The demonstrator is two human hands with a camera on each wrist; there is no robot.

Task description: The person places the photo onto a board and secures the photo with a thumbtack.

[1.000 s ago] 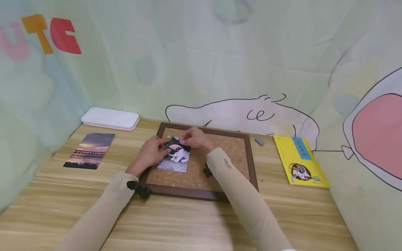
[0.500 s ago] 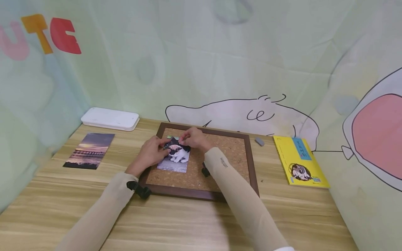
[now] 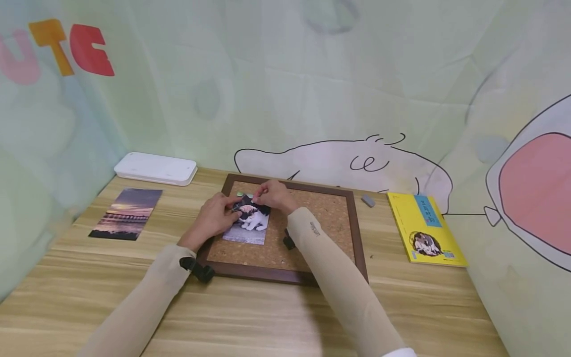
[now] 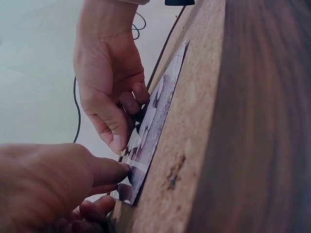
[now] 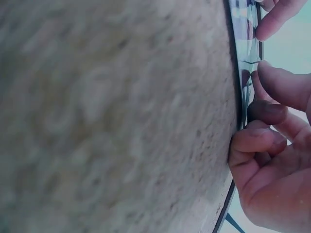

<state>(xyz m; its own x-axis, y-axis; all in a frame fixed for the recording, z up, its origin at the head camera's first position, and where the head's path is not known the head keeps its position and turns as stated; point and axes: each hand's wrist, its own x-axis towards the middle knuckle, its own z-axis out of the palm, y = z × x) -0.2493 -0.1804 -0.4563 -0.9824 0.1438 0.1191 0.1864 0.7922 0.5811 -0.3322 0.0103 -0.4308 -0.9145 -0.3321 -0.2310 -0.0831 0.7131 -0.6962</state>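
Note:
A photo of a black-and-white cat (image 3: 254,223) lies on a brown-framed cork board (image 3: 308,233), toward its left side. The thumb and fingertips of my left hand (image 3: 214,218) press on the photo's upper left part. At the photo's top, my right hand (image 3: 276,196) pinches a small pin between thumb and forefinger. The right wrist view shows the thin needle (image 5: 251,62) between the fingertips and the photo; the pin's head is mostly hidden by the fingers. Small green spots show along the photo's top edge.
A sunset photo (image 3: 127,213) lies left of the board, below a white flat case (image 3: 155,168). On the right are a grey eraser-like block (image 3: 368,201) and a yellow book (image 3: 426,228). A printed cloth wall (image 3: 290,89) hangs behind the wooden table (image 3: 250,317).
The right forearm and wrist have shifted slightly left, with the fingertips staying near the photo's top. The left hand and the photo have stayed in place.

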